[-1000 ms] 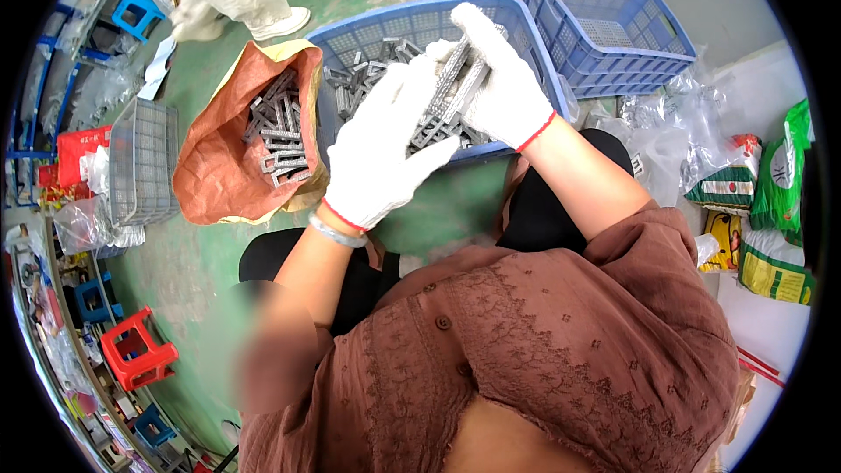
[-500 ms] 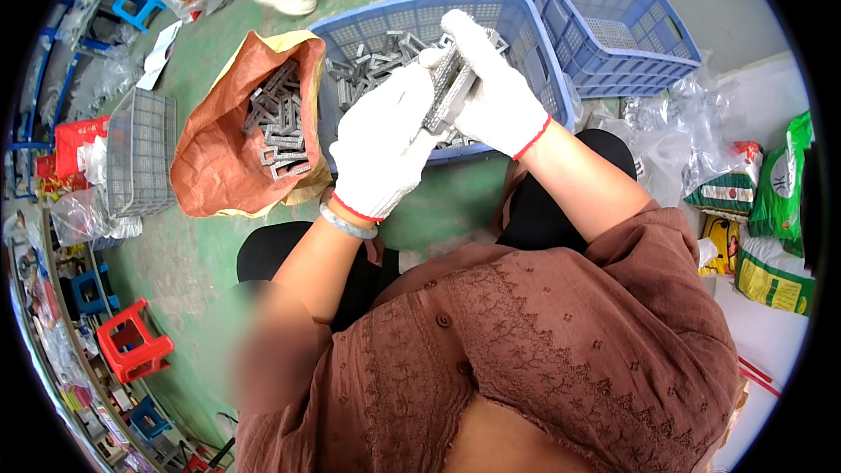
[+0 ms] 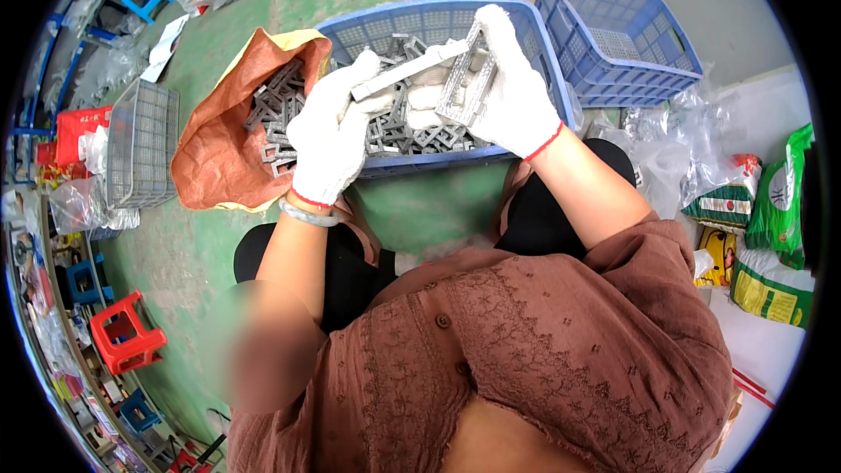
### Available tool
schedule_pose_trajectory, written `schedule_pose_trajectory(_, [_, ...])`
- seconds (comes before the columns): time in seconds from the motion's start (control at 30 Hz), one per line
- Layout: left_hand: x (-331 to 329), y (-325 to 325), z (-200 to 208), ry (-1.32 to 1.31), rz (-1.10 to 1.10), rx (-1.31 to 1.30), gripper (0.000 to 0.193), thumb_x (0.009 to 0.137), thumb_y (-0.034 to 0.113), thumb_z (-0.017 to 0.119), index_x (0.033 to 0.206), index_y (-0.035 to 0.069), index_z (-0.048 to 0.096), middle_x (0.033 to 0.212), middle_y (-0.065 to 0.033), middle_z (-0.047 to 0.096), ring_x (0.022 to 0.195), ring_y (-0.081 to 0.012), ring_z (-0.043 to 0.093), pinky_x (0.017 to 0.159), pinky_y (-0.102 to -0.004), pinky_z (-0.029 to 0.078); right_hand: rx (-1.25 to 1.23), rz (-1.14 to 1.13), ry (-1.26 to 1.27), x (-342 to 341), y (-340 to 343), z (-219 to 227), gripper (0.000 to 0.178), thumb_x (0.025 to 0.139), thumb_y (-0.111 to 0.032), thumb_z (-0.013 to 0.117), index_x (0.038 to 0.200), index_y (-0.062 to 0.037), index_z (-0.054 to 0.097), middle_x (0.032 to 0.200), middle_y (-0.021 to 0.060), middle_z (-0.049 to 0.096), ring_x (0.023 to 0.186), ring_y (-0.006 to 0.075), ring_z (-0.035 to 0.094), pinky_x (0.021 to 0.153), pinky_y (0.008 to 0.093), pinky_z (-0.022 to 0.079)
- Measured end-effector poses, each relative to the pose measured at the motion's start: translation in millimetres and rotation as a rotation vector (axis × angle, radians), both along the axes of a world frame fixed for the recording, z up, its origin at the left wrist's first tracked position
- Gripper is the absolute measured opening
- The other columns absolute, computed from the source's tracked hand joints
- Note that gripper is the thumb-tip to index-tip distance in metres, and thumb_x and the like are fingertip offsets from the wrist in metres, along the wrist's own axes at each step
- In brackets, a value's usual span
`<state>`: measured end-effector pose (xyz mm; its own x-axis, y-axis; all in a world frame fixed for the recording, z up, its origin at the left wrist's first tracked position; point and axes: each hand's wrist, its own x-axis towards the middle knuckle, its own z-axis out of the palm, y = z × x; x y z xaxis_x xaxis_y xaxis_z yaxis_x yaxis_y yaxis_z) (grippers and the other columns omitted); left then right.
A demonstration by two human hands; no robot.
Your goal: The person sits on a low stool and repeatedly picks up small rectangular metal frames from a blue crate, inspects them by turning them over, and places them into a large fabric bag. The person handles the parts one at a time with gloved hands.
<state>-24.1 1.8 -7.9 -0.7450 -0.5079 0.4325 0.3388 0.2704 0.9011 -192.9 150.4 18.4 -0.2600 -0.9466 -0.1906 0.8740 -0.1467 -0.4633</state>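
My left hand point(image 3: 337, 123), in a white knit glove with a red cuff, pinches one end of a long, pale grey metal bar point(image 3: 410, 70). The bar slants up to the right, its far end close to the other hand. In my right hand point(image 3: 517, 96), gloved alike, is a rectangular grey metal frame point(image 3: 454, 83) with an open middle, held tilted between thumb and fingers. Both hands are above a blue plastic crate point(image 3: 420, 19), where many small grey metal brackets point(image 3: 390, 133) lie in a heap.
An orange woven sack point(image 3: 210, 153) holding more brackets stands open against the crate's left side. Another blue crate point(image 3: 657, 79) is at the back right, beside clear plastic bags point(image 3: 670, 144). A grey mesh crate point(image 3: 140, 149) and a red stool point(image 3: 127, 333) are at left.
My hands have drawn apart; the left moved left with the bar, and the right now holds the frame tilted separately. The person's leg at the back has gone out of view.
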Motion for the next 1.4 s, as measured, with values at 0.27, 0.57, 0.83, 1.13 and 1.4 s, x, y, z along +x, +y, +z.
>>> schedule_pose_trajectory(0.27, [7,-6,3,-0.044,-0.059,0.056,0.038,0.097,-0.007,0.050,0.135,-0.010,0.051,0.135,-0.0183,0.058,0.111,-0.0223,0.063,0.099,-0.0339,0.049,-0.025,-0.026,0.013,-1,1,-15,0.033,0.099,-0.041,0.060,0.118,-0.0141,0.064,0.109,0.0194,0.068,0.094,0.0411,0.069,0.079,0.0615,0.057])
schedule_pose_trajectory(0.57, [8,-3,12,-0.129,-0.036,0.124,0.039,0.097,-0.007,0.050,0.136,-0.010,0.051,0.133,-0.0182,0.059,0.109,-0.0233,0.065,0.097,-0.0331,0.051,0.024,0.015,0.091,-4,3,-20,0.043,0.102,-0.041,0.054,0.121,-0.0039,0.062,0.118,0.0239,0.065,0.096,0.0397,0.069,0.083,0.0613,0.056])
schedule_pose_trajectory(0.83, [10,-6,10,-0.179,-0.027,0.125,0.041,0.098,-0.003,0.047,0.139,-0.007,0.050,0.125,-0.0152,0.064,0.104,-0.0186,0.066,0.094,-0.0296,0.052,0.033,0.024,0.121,-2,3,-17,0.045,0.102,-0.042,0.053,0.124,-0.0033,0.060,0.113,0.0218,0.066,0.094,0.0388,0.070,0.083,0.0601,0.057])
schedule_pose_trajectory(1.13, [10,-4,13,-0.245,-0.013,0.136,0.044,0.098,0.001,0.049,0.142,-0.003,0.050,0.119,-0.0097,0.068,0.098,-0.0137,0.067,0.085,-0.0260,0.053,0.065,0.063,0.146,0,4,-9,0.043,0.099,-0.045,0.058,0.115,-0.0055,0.064,0.098,0.0130,0.068,0.082,0.0283,0.070,0.074,0.0459,0.060])
schedule_pose_trajectory(1.4, [8,2,30,-0.472,-0.083,0.412,0.046,0.099,0.019,0.061,0.139,-0.002,0.052,0.116,-0.0071,0.068,0.088,-0.0133,0.068,0.076,-0.0248,0.053,0.080,-0.055,0.181,-1,3,-16,0.033,0.100,-0.033,0.060,0.116,-0.0046,0.064,0.100,0.0128,0.068,0.086,0.0270,0.069,0.074,0.0436,0.059])
